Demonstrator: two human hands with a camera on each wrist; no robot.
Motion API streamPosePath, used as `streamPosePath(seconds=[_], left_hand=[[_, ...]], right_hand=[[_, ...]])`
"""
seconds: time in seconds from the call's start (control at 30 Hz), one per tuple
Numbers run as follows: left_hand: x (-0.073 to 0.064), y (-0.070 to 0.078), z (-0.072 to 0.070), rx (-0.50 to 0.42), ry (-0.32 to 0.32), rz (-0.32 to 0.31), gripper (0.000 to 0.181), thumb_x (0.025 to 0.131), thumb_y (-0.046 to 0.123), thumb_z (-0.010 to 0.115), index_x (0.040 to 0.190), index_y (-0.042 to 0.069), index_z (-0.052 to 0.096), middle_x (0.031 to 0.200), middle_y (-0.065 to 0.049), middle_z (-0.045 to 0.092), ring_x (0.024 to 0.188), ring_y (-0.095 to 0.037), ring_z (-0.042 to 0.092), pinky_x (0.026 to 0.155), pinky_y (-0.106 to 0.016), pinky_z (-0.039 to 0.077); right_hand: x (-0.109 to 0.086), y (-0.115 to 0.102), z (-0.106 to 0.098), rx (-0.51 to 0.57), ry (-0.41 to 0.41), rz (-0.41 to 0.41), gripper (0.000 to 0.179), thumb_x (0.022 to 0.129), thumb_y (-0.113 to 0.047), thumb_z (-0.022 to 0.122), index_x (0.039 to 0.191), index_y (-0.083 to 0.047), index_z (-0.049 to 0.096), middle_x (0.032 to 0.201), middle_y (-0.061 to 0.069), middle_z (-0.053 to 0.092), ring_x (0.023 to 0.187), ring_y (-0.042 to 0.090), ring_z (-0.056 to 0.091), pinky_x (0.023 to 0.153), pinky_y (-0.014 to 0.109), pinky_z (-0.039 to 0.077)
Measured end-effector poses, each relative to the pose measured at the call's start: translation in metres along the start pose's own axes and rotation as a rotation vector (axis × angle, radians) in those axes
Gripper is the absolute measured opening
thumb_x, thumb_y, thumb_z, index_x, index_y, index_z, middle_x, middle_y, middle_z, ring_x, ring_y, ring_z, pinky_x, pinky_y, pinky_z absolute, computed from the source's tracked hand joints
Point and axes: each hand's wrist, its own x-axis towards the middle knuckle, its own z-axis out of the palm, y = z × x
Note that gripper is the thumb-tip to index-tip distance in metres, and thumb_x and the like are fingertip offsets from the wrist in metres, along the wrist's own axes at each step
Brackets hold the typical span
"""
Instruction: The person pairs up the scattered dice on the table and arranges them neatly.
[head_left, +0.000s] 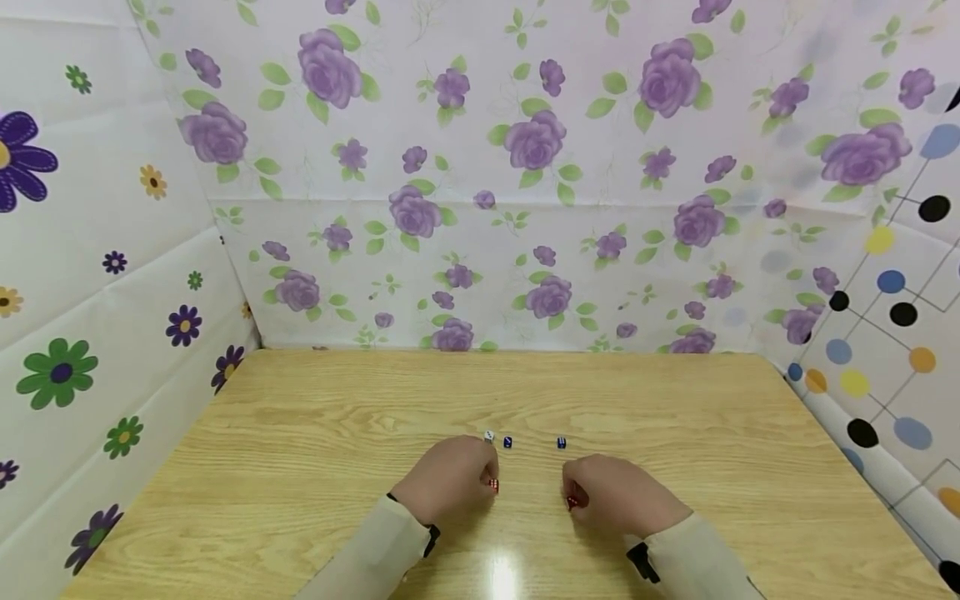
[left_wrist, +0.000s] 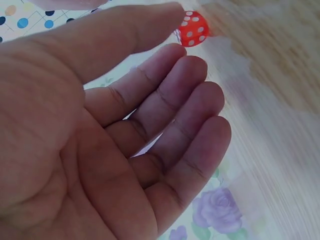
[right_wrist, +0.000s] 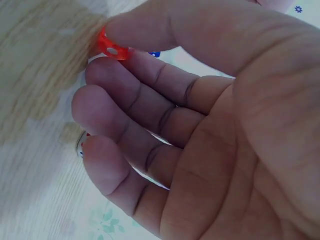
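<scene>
Pale sleeves [head_left: 371, 546] reach across the counter [head_left: 322, 408]; left hand [head_left: 453, 479] and right hand [head_left: 618, 492] each pinch one red die, left [head_left: 494, 485] and right [head_left: 572, 502]. Positioning these two seems the step; the next move likely wants steady fingertips. Beyond lie two blue dice [head_left: 507, 442], one white die [head_left: 489, 435] and, past the right fingers, a white spotted piece [right_wrist: 81, 144], perhaps a second.

Looks booth-style, screened off; can't tell bldg. type. Noted lt.-brown wood-grain tabletop [head_left: 337, 408], enclosed at rear by white sheet w/ purple roses [head_left: 480, 242], at L by white sheet w/ multicol. daisies [head_left: 112, 308], at R by white sheet w/ col. dots & lines [head_left: 885, 333].
</scene>
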Motion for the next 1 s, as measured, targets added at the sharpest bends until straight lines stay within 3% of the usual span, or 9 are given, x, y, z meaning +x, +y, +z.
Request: streamPosePath(seconds=[0.5,0.83,1.0], left_hand=[[0.004,0.0018,0.0056,-0.011,-0.005,0.041,0.014,0.081,0.013,0.071,0.074,0.024,0.068,0.07,0.018,0.057,0.063,0.0,0.05,0.063,-0.021,0.045],[0.0026,-0.0009,0.0037,-0.073,-0.036,0.024,0.009,0.081,0.019,0.075,0.084,0.02,0.068,0.078,0.014,0.06,0.071,0.001,0.053,0.067,-0.021,0.047],[0.0015,-0.0008,0.0017,-0.077,-0.039,0.012,0.008,0.081,0.019,0.075,0.082,0.021,0.068,0.078,0.014,0.06,0.071,0.001,0.054,0.067,-0.022,0.048]], right_hand=[[0.005,-0.0052,0.0059,0.005,0.024,-0.01,0.013,0.081,-0.016,0.073,0.077,-0.022,0.063,0.068,-0.017,0.051,0.059,0.003,0.043,0.056,0.024,0.038],[0.0029,-0.0051,0.0035,0.037,-0.006,-0.003,0.014,0.081,-0.021,0.074,0.083,-0.023,0.061,0.068,-0.015,0.05,0.058,0.004,0.043,0.055,0.024,0.038],[0.0035,-0.0065,0.0023,0.02,0.01,-0.011,0.014,0.082,-0.02,0.073,0.08,-0.022,0.06,0.066,-0.015,0.048,0.058,0.004,0.041,0.054,0.024,0.036]])
